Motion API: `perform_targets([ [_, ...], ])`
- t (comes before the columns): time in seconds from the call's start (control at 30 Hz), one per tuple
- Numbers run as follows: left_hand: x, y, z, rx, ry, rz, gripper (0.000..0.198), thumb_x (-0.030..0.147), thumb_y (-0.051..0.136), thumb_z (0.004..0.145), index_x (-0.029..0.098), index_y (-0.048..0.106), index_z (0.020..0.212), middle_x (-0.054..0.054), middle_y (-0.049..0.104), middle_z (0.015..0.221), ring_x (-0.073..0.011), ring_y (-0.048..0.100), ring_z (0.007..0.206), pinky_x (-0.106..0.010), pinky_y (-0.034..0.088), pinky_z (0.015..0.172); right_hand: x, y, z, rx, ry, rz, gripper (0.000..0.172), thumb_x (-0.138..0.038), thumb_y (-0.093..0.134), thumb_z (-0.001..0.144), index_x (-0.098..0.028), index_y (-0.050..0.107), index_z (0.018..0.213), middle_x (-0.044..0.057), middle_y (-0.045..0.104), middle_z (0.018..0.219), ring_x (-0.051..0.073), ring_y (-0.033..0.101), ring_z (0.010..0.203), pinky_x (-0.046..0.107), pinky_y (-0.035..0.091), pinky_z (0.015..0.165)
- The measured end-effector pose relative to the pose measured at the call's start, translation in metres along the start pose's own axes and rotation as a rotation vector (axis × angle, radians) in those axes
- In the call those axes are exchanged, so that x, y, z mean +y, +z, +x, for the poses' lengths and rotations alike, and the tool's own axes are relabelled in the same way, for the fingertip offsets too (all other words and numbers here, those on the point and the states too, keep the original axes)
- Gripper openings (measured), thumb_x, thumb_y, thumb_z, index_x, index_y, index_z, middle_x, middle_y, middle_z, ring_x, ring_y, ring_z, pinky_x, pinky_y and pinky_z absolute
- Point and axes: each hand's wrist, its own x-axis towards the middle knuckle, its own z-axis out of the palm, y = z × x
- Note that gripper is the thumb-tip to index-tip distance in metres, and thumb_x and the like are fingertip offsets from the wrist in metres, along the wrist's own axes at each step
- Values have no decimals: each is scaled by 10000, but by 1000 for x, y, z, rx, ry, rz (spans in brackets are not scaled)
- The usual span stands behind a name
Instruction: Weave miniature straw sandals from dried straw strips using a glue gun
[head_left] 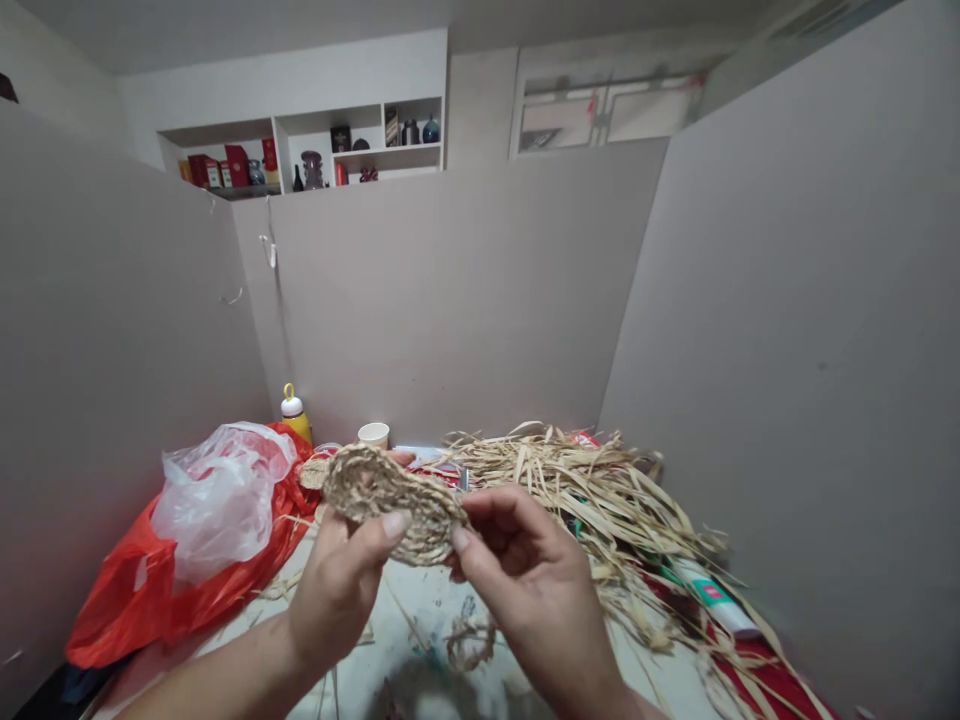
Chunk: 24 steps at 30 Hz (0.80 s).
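Note:
A small oblong piece of braided straw [431, 522], with a hollow and a raised rim like a little basket or slipper, is held up above the white table top. My left hand [341, 585] grips its left part, thumb pressed on the near side and fingers mostly hidden behind. At the right end, my right hand [536, 590] pinches the edge between thumb and forefinger. Whether a loose strand is also in that pinch is too small to tell. Below, a curled twist of straw [471, 642] lies on the table between my hands.
Long dried straw strips [570, 480] are heaped at the back right, beside a white and green tube [716, 600]. A red plastic bag [124, 590] and a clear bag [217, 500] lie left. Behind stand a yellow bottle [297, 420] and paper cup [373, 435]. Grey partitions [450, 300] enclose the table.

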Motion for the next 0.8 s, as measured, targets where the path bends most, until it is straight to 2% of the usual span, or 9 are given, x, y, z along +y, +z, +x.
perform_targets([
  [0.1, 16, -12, 11, -122, -52, 31, 581, 209, 692, 700, 225, 570, 1268, -91, 657, 1205, -286, 582, 1129, -371, 463, 938, -8, -22, 18, -25, -27, -77, 42, -211, 643, 762, -203, 616, 793, -20, 602, 659, 123, 587, 564, 217, 501, 500],
  [0.17, 27, -18, 19, -102, 38, 75, 560, 238, 650, 752, 229, 540, 1302, -109, 639, 1231, -285, 562, 1165, -371, 459, 942, -15, -37, 26, -105, -49, -198, 41, -181, 624, 748, -197, 624, 786, -15, 603, 672, 123, 583, 582, 223, 494, 520],
  [0.23, 34, -22, 24, -56, 145, 232, 457, 241, 653, 783, 229, 590, 1235, -107, 646, 1215, -269, 561, 1167, -338, 458, 937, -20, -47, 29, -234, -83, -344, 82, -138, 588, 744, -197, 631, 781, -15, 602, 677, 124, 574, 599, 231, 481, 536],
  [0.27, 36, -23, 24, -75, 150, 349, 390, 247, 663, 789, 228, 628, 1177, -104, 660, 1187, -263, 576, 1141, -327, 459, 927, -23, -50, 29, -298, -103, -408, 113, -117, 567, 745, -201, 633, 783, -18, 602, 676, 123, 566, 599, 235, 473, 539],
  [0.37, 34, -20, 19, -217, 80, 697, 218, 246, 698, 772, 220, 713, 988, -85, 703, 1044, -242, 615, 1030, -313, 447, 907, -27, -52, 27, -448, -141, -526, 175, -74, 527, 749, -211, 631, 786, -23, 607, 671, 122, 547, 589, 241, 452, 535],
  [0.43, 29, -15, 14, -316, 16, 813, 145, 228, 698, 761, 215, 728, 902, -65, 711, 943, -222, 625, 947, -308, 446, 878, -27, -50, 24, -517, -149, -553, 201, -53, 515, 747, -215, 627, 787, -21, 614, 683, 124, 549, 599, 242, 452, 548],
  [0.5, 24, -10, 11, -371, -35, 821, 98, 206, 694, 749, 208, 721, 843, -48, 698, 862, -203, 615, 867, -299, 453, 825, -27, -48, 23, -569, -159, -566, 224, -38, 510, 744, -222, 624, 803, -19, 616, 703, 127, 551, 618, 246, 457, 571],
  [0.67, 16, -6, 10, -399, -140, 713, 70, 179, 695, 725, 190, 686, 793, -6, 623, 732, -149, 543, 692, -246, 430, 656, -24, -45, 22, -607, -165, -573, 228, -39, 506, 746, -225, 608, 829, -19, 611, 726, 131, 544, 639, 254, 460, 592],
  [0.8, 12, -6, 9, -359, -115, 716, 23, 179, 669, 738, 184, 667, 761, -1, 610, 691, -137, 520, 644, -235, 403, 609, -23, -44, 22, -563, -110, -522, 233, -43, 524, 749, -225, 587, 880, -22, 609, 757, 121, 546, 636, 233, 462, 572],
])
